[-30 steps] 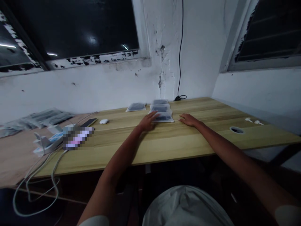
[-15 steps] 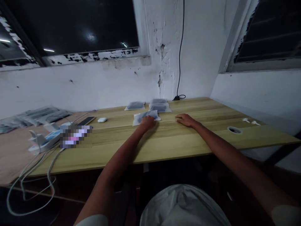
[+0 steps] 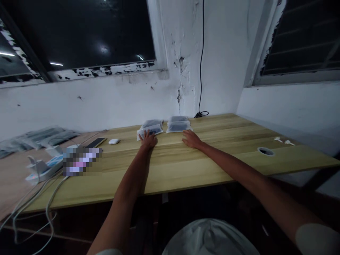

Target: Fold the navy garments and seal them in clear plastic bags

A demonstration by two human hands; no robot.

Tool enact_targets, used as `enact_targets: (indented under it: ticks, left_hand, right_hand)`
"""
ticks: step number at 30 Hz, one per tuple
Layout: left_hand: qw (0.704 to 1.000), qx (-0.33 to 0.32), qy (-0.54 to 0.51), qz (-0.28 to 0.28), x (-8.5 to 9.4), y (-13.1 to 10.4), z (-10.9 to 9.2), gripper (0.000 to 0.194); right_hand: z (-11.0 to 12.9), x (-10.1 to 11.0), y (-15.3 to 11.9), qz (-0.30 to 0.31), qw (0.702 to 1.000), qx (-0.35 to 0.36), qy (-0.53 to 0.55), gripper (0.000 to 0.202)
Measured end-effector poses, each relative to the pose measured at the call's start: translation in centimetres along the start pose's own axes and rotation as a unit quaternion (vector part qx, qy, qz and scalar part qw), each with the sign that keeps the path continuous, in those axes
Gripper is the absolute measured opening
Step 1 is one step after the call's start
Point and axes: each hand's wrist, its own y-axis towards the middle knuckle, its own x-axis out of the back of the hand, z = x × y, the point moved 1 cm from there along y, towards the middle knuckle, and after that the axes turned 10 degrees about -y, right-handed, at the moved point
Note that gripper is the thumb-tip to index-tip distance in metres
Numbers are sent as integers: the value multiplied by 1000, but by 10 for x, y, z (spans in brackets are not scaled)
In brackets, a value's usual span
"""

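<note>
Four-cornered translucent packets with dark contents lie in two groups near the wall. My left hand [image 3: 148, 139] rests with fingers spread on the near edge of the front-left packet [image 3: 151, 129], which overlaps the packet behind it [image 3: 152, 122]. My right hand [image 3: 191, 139] lies palm down on the table, its fingertips at the near right corner of the front-right packet [image 3: 179, 126]; its fingers are apart and hold nothing. Behind that one is another packet [image 3: 177, 118].
On the wooden table [image 3: 170, 166] at left are a power strip [image 3: 45, 171] with cables, a phone [image 3: 96, 142], a white case [image 3: 113, 141] and a pile of packets [image 3: 47, 136]. At right are a round hole [image 3: 266, 151] and small white items [image 3: 289, 142].
My left hand has moved left with the packet, now in front of the back-left one, and its fingers have spread. My right hand has moved left to the front-right packet.
</note>
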Motion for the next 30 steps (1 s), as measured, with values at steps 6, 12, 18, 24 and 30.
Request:
enact_targets:
  ticks: [6, 12, 18, 24, 30]
  left_hand:
    - [996, 48, 27, -74, 1, -7, -4, 52]
    - [976, -214, -40, -21, -11, -3, -30, 48]
    - [955, -287, -74, 8, -29, -1, -41, 41]
    - [954, -277, -114, -1, -24, -2, -37, 45]
    - [932, -302, -200, 17, -9, -11, -47, 33]
  right_hand:
    - [23, -13, 36, 41, 998, 40, 3, 46]
    - [19, -22, 40, 40, 997, 64, 12, 49]
    - [21, -31, 45, 41, 997, 66, 20, 43]
    - [27, -24, 40, 5, 999, 42, 29, 44]
    - [42, -9, 16, -1, 999, 10, 40, 32]
